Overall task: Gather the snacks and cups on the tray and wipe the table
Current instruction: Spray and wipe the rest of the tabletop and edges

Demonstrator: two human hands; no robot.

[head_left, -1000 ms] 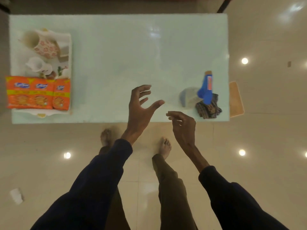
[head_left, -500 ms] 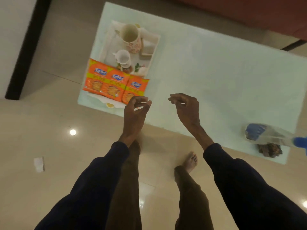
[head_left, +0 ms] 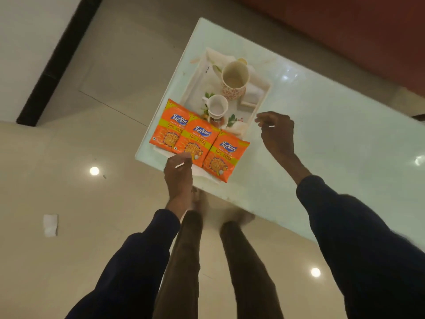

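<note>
A white tray [head_left: 266, 94] sits at the left end of the pale glass table [head_left: 333, 139]. On it stand a tall floral mug [head_left: 234, 80] and a small white cup [head_left: 217, 108], with three orange snack packets [head_left: 200, 143] side by side across its near end. My left hand [head_left: 179, 173] is at the tray's near edge, fingertips touching the packets; its fingers are curled and partly hidden. My right hand [head_left: 277, 132] hovers just right of the tray's rim, fingers loosely bent, holding nothing.
A red sofa [head_left: 345, 31] runs along the table's far side. A white scrap of paper [head_left: 50, 224] lies on the shiny tiled floor to my left. My legs stand close to the table's near edge. A dark skirting [head_left: 57, 61] marks the wall.
I have turned and stepped to the table's left end; the spray bottle and cloth have left the view. Both hands have moved forward to either side of the tray.
</note>
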